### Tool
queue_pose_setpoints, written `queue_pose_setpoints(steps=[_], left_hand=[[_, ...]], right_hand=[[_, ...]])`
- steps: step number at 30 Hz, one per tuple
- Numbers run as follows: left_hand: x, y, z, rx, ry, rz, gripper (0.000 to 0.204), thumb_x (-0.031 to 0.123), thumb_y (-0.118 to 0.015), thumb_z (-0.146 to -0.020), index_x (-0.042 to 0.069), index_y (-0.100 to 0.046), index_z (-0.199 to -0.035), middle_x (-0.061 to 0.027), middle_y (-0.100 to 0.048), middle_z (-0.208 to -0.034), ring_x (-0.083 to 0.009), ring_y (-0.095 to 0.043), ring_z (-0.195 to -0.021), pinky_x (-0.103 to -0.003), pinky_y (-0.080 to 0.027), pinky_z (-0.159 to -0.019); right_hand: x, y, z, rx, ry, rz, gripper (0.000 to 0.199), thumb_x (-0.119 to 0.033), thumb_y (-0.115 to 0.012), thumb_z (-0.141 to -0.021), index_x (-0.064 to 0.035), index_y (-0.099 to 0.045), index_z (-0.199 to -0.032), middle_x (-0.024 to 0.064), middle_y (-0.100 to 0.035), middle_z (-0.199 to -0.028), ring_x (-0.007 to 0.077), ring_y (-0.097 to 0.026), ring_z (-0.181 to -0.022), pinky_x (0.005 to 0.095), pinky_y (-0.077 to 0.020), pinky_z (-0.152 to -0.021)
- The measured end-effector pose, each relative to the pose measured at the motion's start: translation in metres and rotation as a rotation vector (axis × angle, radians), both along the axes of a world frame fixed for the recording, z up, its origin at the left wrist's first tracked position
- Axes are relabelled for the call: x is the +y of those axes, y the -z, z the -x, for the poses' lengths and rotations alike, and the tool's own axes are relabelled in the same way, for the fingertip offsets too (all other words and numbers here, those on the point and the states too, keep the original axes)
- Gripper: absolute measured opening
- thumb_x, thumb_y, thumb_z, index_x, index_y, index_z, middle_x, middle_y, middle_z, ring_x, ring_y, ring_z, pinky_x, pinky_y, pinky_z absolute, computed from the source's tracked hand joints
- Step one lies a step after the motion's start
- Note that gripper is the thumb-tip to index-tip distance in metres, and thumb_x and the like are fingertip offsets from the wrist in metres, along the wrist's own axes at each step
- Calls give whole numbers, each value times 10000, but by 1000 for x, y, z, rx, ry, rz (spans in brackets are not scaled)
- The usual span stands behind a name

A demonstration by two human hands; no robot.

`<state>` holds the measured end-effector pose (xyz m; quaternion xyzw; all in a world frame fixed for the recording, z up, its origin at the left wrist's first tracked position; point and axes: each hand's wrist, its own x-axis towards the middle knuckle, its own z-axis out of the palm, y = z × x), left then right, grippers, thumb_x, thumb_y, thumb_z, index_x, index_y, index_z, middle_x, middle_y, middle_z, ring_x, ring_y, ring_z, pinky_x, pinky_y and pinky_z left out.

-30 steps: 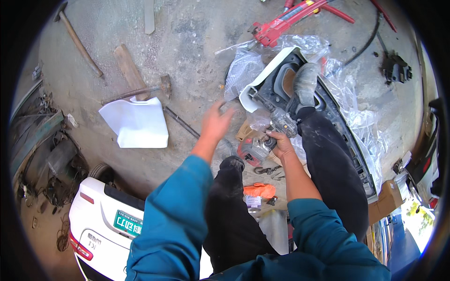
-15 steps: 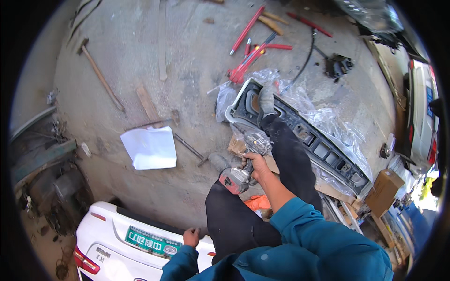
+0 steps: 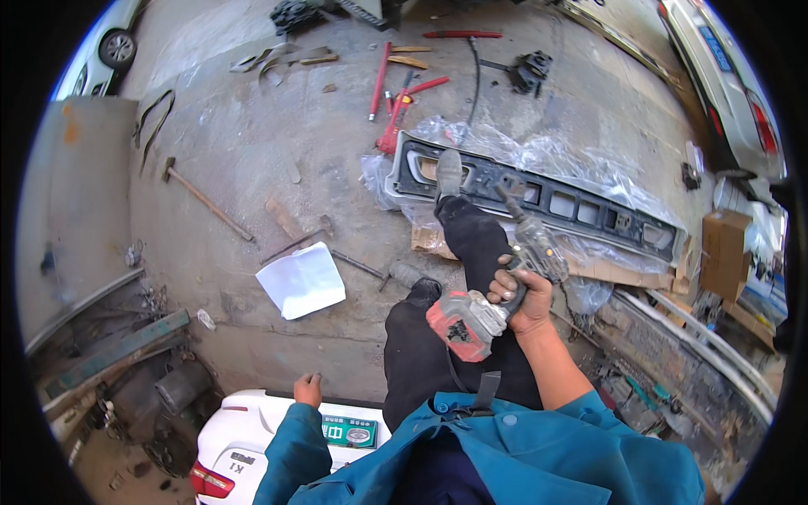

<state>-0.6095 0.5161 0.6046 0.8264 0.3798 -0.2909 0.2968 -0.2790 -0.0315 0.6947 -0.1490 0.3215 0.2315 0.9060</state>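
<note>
Clamping its fingers around the power tool's (image 3: 540, 249) handle, the right hand (image 3: 532, 301) I follow remotely holds it over black trousers (image 3: 414, 349), larger in view than half a second ago. A wheel (image 3: 117, 49) has appeared upper left. Near the left hand (image 3: 308, 390), finger spacing unclear to me, a white car's (image 3: 263, 431) green plate (image 3: 349, 433) bears white characters.

The floor (image 3: 320, 151) is looked down on from the head, through the left of two side-by-side fisheye cameras. The left hand (image 3: 308, 390) and right hand (image 3: 530, 296) are seen from close above; the floor is shown receding toward its far edge, straight lines being bent near the rim.
</note>
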Motion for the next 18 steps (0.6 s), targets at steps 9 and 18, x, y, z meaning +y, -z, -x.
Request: queue_pose_setpoints(steps=[9,18], left_hand=[[-76,-39,18,434,-354,361,236,217,-722,-978,45,-828,-1100,-56,-602,-692,-168,-603,-643,-360,-516,-534],[-119,-82,-7,425,-568,479,152,46,-601,-981,6,-729,-1052,-55,-564,-791,-179,-534,-682,-365,-515,-609]], right_hand=[[-119,15,101,279,386,269,272,-187,-714,-959,-48,-695,-1192,0,-575,-779,154,-578,-657,379,-582,-735],[-186,80,187,727,604,366,91,-147,-691,-931,-88,-652,-988,4,-605,-741,180,-587,-607,392,-548,-612]])
